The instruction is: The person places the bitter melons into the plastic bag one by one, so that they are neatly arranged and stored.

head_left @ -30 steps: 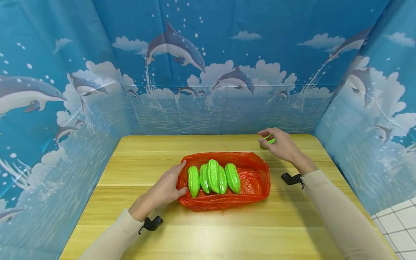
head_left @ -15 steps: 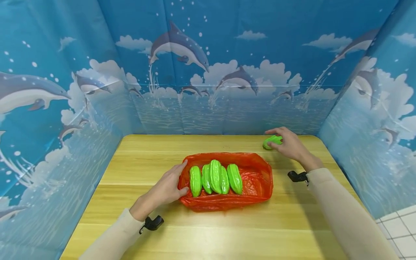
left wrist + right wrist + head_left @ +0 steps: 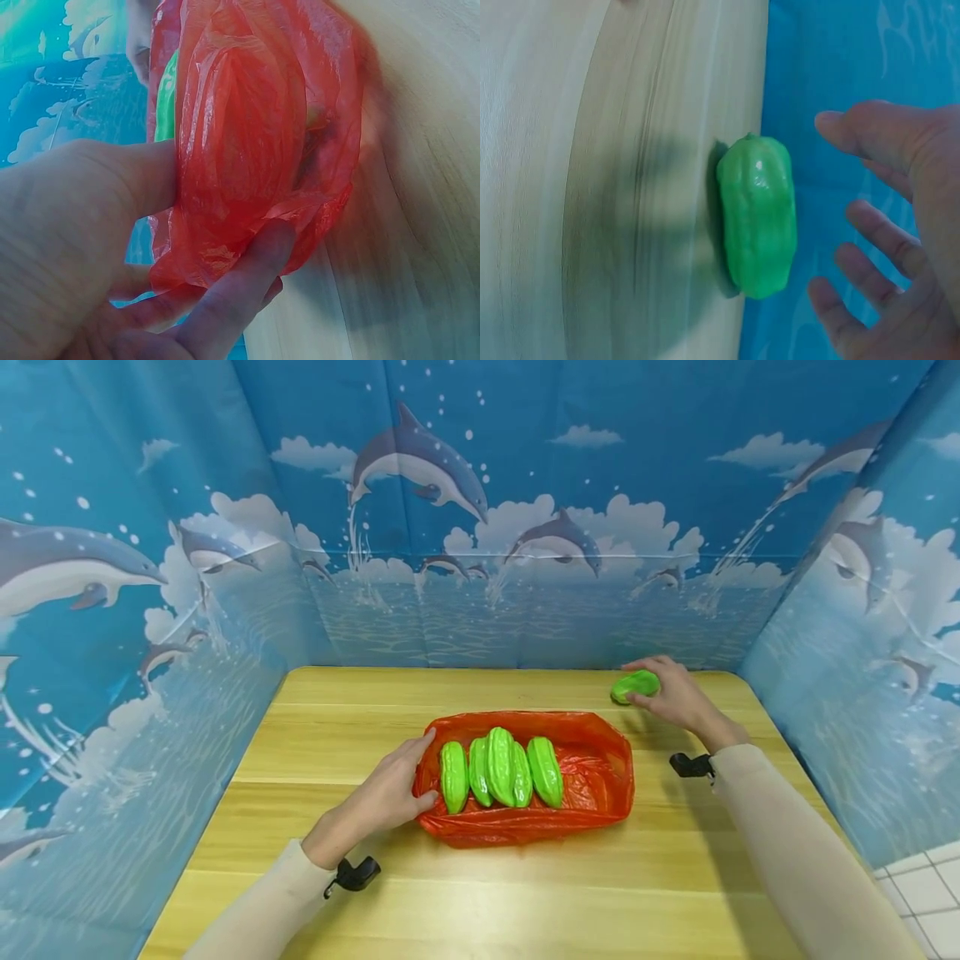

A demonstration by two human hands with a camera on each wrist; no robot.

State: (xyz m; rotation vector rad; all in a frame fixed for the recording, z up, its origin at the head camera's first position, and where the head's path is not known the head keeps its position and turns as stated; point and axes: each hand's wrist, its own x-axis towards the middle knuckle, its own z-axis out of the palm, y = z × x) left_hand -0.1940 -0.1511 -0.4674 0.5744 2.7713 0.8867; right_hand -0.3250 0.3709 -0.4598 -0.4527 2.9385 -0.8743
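A red plastic bag lies on the table with its mouth spread wide. Inside it several bright green, ridged fruits sit side by side toward the left. My left hand grips the bag's left end; in the left wrist view, thumb and fingers hold the thin red plastic. Another ridged green fruit rests on the table by the far right edge. Over it hovers my right hand, thumb and fingers spread apart. In the right wrist view a gap shows between those fingertips and the fruit.
The wooden table ends at the back against a blue dolphin-print curtain, which also encloses both sides. Each wrist carries a small black camera mount. White floor tiles show at lower right.
My right hand has shifted slightly right relative to the lone green fruit, so more of the fruit shows. The left hand and bag stay as they were; the head view has moved a little.
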